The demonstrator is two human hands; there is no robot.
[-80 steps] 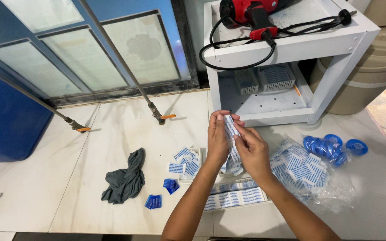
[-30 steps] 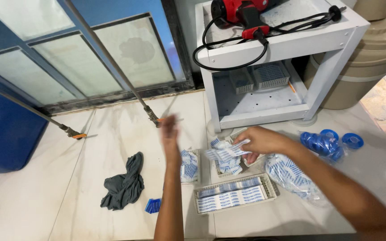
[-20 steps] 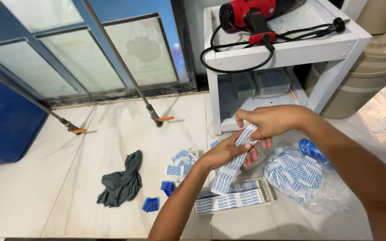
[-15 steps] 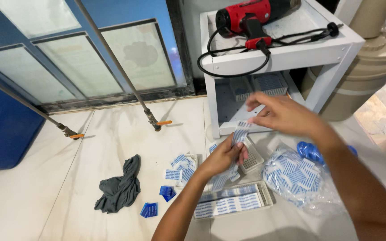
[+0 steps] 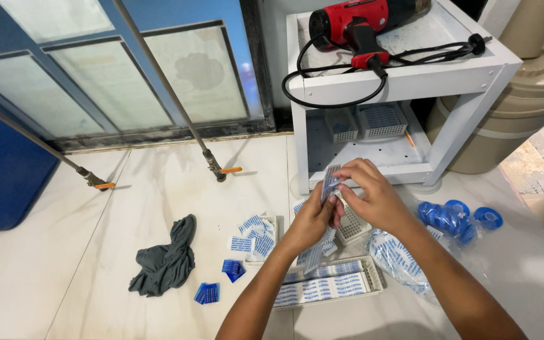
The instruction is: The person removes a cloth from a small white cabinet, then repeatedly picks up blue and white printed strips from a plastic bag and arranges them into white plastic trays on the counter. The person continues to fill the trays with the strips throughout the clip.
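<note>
1. I hold a strip of small sachets (image 5: 330,182), white with blue print, between both hands above the pale marble floor (image 5: 45,277); it stands nearly upright, its lower end trailing behind my left palm.
2. My left hand (image 5: 313,220) has its grip pinched narrow on the strip from below, thumb and fingertips closed on it.
3. My right hand (image 5: 373,198) has its grip closed on the strip's upper end from the right, fingers curled over the top.
4. Directly beneath the hands sits a small white mesh basket (image 5: 351,228). Nearer me lies one long white tray (image 5: 328,289) filled with two rows of the same sachets.
5. To the left, one shallow white tray (image 5: 271,221) holds loose sachets.
6. Two small stacks of blue packets (image 5: 221,280) lie on the floor left of that, beside one crumpled grey cloth (image 5: 165,258).
7. On the right, one clear plastic bag (image 5: 404,261) holds more sachets, and several blue tape rolls (image 5: 454,217) lie just past it; I cannot count them exactly.
8. Far side: one white shelf unit (image 5: 410,82) carries a red power tool (image 5: 354,22) with a black cord, and two white mesh baskets (image 5: 363,121) sit on its lower shelf.
</note>
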